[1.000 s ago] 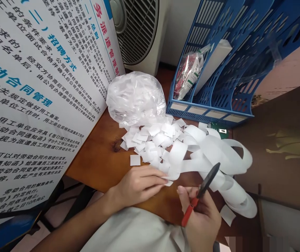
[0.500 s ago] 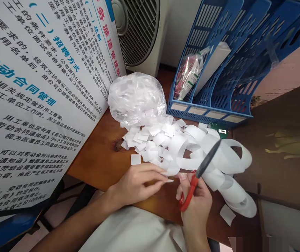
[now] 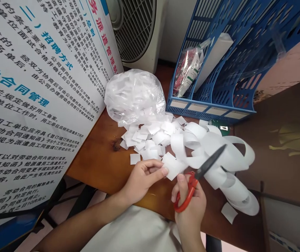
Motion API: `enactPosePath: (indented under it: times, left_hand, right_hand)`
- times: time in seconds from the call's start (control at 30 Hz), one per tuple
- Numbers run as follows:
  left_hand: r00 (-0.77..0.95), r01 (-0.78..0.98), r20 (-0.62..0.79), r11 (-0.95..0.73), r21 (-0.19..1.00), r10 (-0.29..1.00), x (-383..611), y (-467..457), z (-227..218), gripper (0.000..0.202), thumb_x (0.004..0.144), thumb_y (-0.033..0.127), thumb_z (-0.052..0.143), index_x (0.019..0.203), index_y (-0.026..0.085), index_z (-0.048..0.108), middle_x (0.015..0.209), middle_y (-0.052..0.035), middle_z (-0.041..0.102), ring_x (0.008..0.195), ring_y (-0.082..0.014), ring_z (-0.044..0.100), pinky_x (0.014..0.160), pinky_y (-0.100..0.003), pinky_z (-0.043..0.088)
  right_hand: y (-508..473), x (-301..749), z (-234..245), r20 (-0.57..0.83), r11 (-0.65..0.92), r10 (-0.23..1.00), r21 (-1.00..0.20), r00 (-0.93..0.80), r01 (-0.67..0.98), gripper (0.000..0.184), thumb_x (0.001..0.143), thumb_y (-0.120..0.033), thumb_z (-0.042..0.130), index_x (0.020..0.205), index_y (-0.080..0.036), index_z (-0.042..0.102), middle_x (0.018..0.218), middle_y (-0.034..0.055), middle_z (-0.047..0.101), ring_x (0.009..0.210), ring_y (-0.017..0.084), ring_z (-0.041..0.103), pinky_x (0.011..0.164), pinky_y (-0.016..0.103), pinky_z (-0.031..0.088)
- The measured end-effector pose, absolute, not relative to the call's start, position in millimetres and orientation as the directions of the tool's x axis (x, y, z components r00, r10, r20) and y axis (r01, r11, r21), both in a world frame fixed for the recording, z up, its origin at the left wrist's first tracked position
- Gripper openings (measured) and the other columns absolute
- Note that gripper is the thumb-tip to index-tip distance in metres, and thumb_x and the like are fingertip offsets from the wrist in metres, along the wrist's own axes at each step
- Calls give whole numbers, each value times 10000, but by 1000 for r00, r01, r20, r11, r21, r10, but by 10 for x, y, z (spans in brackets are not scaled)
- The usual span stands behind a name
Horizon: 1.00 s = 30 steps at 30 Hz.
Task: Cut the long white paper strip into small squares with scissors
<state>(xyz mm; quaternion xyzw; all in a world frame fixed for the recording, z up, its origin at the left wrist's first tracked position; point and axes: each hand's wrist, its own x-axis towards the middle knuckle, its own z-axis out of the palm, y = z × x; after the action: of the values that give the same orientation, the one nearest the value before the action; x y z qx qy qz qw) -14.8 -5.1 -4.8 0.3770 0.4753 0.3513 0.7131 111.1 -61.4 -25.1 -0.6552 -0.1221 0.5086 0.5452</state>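
Observation:
My left hand (image 3: 146, 178) pinches the end of a white strip (image 3: 174, 167) between thumb and fingers, its flat face turned up. In my right hand (image 3: 190, 199) is a pair of scissors (image 3: 188, 196) with red handles, its dark blades pointing up and to the right, away from the pinched end. The strip seems to run on into a loose coil of white strip (image 3: 219, 150) on the right. Beyond my left hand lies a heap of small cut white squares (image 3: 150, 138). Single squares (image 3: 135, 159) lie apart from it.
A clear plastic bag (image 3: 135, 96) full of white pieces sits behind the heap. A blue file rack (image 3: 213, 108) stands at the back right, a fan (image 3: 136, 31) behind. A printed board (image 3: 34, 105) borders the wooden table (image 3: 94, 164) on the left.
My left hand has turned so that the strip's end shows its flat face instead of its edge. My right hand with the scissors has shifted slightly down and left.

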Motion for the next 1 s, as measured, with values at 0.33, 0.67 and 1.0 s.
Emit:
enactPosePath:
  times: [0.33, 0.67, 1.0]
  left_hand:
    - [404, 35, -333, 349, 936, 852, -307, 72, 135, 149, 888, 299, 745, 865, 152, 748, 1280, -112, 594, 1109, -221, 620, 864, -262, 513]
    - [520, 207, -326, 254, 945, 789, -290, 191, 154, 152, 894, 306, 724, 910, 156, 743, 1085, -76, 719, 897, -170, 654, 783, -259, 508]
    - [376, 83, -377, 374, 924, 846, -194, 112, 90, 417, 843, 300, 793, 1214, 201, 630, 941, -32, 735, 759, -119, 634, 742, -231, 489]
  right_hand:
    - [-301, 1365, -4, -311, -90, 757, -921, 575, -379, 454, 709, -243, 837, 774, -169, 394, 655, -93, 475, 365, 20, 443, 411, 178, 337]
    - [-380, 1377, -97, -403, -258, 821, -894, 404, -367, 482, 710, -331, 837, 773, -183, 383, 463, -121, 399, 333, 29, 377, 390, 155, 303]
    - [-478, 1238, -186, -392, -265, 778, -913, 491, -311, 496, 683, -333, 867, 780, -176, 408, 570, -103, 443, 398, 38, 461, 430, 174, 376]
